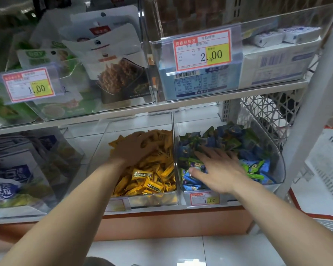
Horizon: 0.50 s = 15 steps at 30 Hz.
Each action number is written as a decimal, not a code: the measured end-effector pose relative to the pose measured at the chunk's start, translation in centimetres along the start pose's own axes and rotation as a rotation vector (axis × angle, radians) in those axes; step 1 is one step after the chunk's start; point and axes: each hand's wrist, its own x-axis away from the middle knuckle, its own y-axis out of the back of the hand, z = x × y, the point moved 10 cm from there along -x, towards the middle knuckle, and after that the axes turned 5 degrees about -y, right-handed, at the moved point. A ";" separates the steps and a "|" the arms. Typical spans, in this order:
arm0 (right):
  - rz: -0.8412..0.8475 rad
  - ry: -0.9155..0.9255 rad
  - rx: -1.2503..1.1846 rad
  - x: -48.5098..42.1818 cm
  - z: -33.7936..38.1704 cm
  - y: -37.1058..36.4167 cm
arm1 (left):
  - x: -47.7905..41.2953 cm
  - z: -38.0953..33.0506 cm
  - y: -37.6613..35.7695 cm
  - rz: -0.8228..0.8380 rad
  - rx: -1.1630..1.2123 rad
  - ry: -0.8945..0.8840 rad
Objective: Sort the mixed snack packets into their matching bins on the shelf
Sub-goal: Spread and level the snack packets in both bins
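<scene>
Both hands are down in the two clear bins on the lower shelf (181,210), so the step in hand looks like searching the piles for strays; nothing has been lifted out. The left hand (132,150) lies on top of the yellow packets (152,181) in the middle bin (138,121). It is blurred and its fingertips are lost among the wrappers, so I cannot tell whether its grip is closed on a packet or only pressing the heap. At 3 o'clock from it, the right hand (219,169) lies flat on the blue and green packets (238,139) in the right-hand bin (277,166). Its fingers are spread and its thumb points toward 9 o'clock, so the grip is apart and holds nothing. That bin holds two colours jumbled together, while the yellow pile looks all of one kind, so the sorting probably lies on the right. The next move most likely calls for the right hand to single out one colour, pinch a packet by its crimped edge without dragging its neighbours along, and carry it to a matching bin. I cannot tell which bin that would be. A price tag (205,200) sits at 6 o'clock below the right-hand bin, and a white basket (327,169) stands off at 3 o'clock.
</scene>
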 end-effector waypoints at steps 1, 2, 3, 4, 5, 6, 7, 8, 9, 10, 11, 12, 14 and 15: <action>0.000 -0.004 -0.001 -0.1 -0.1 0.0 | -0.5 0.5 0.0 0.010 -0.005 0.018; 0.000 -0.009 -0.002 -0.1 -0.1 0.0 | -0.9 0.8 0.0 0.020 -0.029 0.031; -0.001 -0.012 -0.001 -0.1 -0.1 0.0 | -1.2 0.9 0.1 0.034 -0.059 0.050; -0.003 -0.014 -0.001 -0.2 -0.2 0.0 | -1.5 1.0 0.2 0.045 -0.089 0.073; -0.003 -0.015 -0.001 -0.2 -0.2 0.0 | -1.7 1.0 0.6 0.043 -0.122 0.100; 0.003 -0.016 -0.004 -0.3 -0.3 0.0 | -1.7 0.7 1.0 0.023 -0.167 0.121; 0.010 -0.016 -0.007 -0.3 -0.3 -0.1 | -1.6 0.1 1.6 -0.019 -0.206 0.123; 0.013 -0.015 -0.012 -0.4 -0.3 -0.1 | -1.3 -0.9 2.1 -0.073 -0.213 0.089; 0.013 -0.015 -0.018 -0.4 -0.3 0.0 | -1.0 -2.1 2.1 -0.108 -0.177 0.026; 0.012 -0.013 -0.023 -0.4 -0.4 0.1 | -0.6 -3.0 1.7 -0.098 -0.111 -0.046; 0.009 -0.009 -0.027 -0.4 -0.4 0.3 | -0.1 -3.7 0.8 -0.045 -0.054 -0.107; 0.004 -0.005 -0.033 -0.3 -0.4 0.5 | 0.4 -3.9 -0.2 0.024 -0.035 -0.147; -0.022 0.001 -0.040 -0.1 -0.5 1.3 | 0.8 -2.9 -1.2 0.082 -0.059 -0.166; -0.052 0.003 -0.036 0.1 -0.6 1.9 | 0.7 -2.1 -0.8 0.051 -0.055 -0.153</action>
